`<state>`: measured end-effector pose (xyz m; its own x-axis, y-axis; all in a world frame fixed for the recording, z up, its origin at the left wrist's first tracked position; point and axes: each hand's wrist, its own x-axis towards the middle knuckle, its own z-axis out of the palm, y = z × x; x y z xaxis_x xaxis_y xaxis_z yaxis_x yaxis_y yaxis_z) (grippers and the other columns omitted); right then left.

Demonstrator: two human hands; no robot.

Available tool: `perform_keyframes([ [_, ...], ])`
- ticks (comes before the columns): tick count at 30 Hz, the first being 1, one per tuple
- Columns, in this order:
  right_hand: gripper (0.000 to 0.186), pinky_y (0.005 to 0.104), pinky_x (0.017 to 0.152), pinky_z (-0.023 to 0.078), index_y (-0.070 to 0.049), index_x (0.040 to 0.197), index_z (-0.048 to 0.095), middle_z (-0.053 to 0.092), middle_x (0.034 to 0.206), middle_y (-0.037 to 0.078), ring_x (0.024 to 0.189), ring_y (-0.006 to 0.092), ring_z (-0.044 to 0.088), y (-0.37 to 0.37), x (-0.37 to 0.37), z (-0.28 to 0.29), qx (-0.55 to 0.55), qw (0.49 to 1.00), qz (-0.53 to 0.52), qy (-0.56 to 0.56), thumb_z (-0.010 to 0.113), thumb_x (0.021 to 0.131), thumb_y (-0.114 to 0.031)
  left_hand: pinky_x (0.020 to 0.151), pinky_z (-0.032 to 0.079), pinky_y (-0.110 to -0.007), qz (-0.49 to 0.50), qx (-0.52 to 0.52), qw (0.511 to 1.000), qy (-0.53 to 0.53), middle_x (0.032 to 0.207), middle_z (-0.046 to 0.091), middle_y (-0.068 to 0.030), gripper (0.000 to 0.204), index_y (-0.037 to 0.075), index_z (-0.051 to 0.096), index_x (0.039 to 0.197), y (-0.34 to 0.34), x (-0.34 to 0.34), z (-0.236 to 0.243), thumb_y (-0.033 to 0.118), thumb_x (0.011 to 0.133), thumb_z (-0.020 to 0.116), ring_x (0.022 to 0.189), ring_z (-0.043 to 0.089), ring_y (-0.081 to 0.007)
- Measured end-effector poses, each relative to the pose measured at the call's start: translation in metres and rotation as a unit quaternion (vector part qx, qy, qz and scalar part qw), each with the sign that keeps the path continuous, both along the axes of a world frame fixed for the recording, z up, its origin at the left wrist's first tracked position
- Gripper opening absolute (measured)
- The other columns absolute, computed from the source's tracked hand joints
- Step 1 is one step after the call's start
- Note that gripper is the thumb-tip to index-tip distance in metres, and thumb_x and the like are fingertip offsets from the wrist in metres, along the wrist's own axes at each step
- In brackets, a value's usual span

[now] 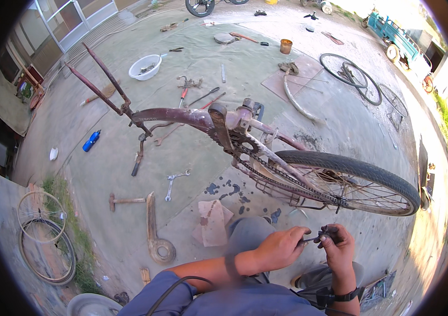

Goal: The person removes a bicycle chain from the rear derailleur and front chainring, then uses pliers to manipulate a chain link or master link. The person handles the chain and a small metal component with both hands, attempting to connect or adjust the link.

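Close to my lap, my left hand (282,247) pinches one end of a thin dark rod-like part (312,240). The fingers of my right hand (339,245) close around its other end, where a small dark lump shows; its exact kind is too small to tell. Both sets of fingertips are blackened. Just beyond my hands lies an upturned bicycle frame (192,117), its fork prongs raised and holding no wheel. Its rear wheel (361,181) is in place, with the chain (287,181) running from the chainring (245,143) to the rear hub.
Near my left knee lie a hammer (126,200), a double-ended wrench (171,184), a curved metal piece (153,226) and stained cardboard (214,224). Farther off are a white basin (145,67), a blue bottle (91,141), a rusty can (285,46) and loose tyres (350,76). Wheel rims (42,216) lean at left.
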<state>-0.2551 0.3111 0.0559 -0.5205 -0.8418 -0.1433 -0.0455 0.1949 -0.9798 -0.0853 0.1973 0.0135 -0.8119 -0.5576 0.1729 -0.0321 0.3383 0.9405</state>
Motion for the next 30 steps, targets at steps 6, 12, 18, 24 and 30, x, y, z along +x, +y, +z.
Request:
perform_keyframes([
  [6,0.025,0.026,0.059,0.053,0.001,0.114,0.065,0.069,0.098,0.009,0.077,0.0192,0.07,0.007,-0.004,-0.025,-0.05,0.987,-0.047,-0.146,0.073,0.092,-0.007,0.071,0.053,-0.047,0.016,0.04,0.999,-0.012,0.093,0.066,-0.02,0.044,0.0,0.05,0.128,0.008,-0.01,0.001,0.008,0.088,0.068,0.083,0.068,-0.0386],
  [12,0.019,0.0248,0.065,0.05,0.002,0.11,0.068,0.068,0.099,0.006,0.084,0.0141,0.066,0.02,-0.009,-0.035,-0.046,0.975,-0.077,-0.205,0.07,0.095,-0.011,0.071,0.053,-0.047,-0.005,0.011,0.998,-0.057,0.093,0.068,-0.0176,0.047,-0.001,0.048,0.132,0.016,-0.027,-0.002,0.009,0.089,0.067,0.082,0.068,-0.0373],
  [18,0.027,0.029,0.075,0.052,0.0,0.116,0.069,0.07,0.109,0.009,0.099,0.0173,0.066,0.039,-0.013,-0.051,-0.074,0.976,-0.071,-0.191,0.066,0.1,-0.022,0.073,0.055,-0.041,-0.023,0.044,0.994,-0.093,0.096,0.07,-0.0175,0.049,-0.001,0.043,0.134,0.029,-0.043,0.005,0.008,0.092,0.067,0.082,0.071,-0.0338],
  [24,0.028,0.0361,0.086,0.053,0.0,0.114,0.068,0.071,0.105,0.01,0.098,0.0213,0.068,0.053,-0.009,-0.054,-0.131,0.956,-0.115,-0.234,0.066,0.101,-0.024,0.078,0.056,-0.037,-0.04,0.116,0.99,-0.076,0.112,0.069,-0.0181,0.054,-0.002,0.039,0.138,0.047,-0.053,0.01,0.013,0.095,0.069,0.094,0.071,-0.0257],
  [30,0.028,0.0379,0.082,0.055,-0.001,0.11,0.066,0.07,0.091,0.009,0.086,0.0236,0.07,0.065,-0.018,-0.034,-0.175,0.923,-0.217,-0.265,0.065,0.101,-0.027,0.066,0.053,-0.032,-0.128,0.242,0.957,-0.091,0.086,0.064,-0.0079,0.042,-0.002,0.048,0.128,0.073,-0.047,0.011,0.02,0.098,0.067,0.072,0.063,-0.0149],
])
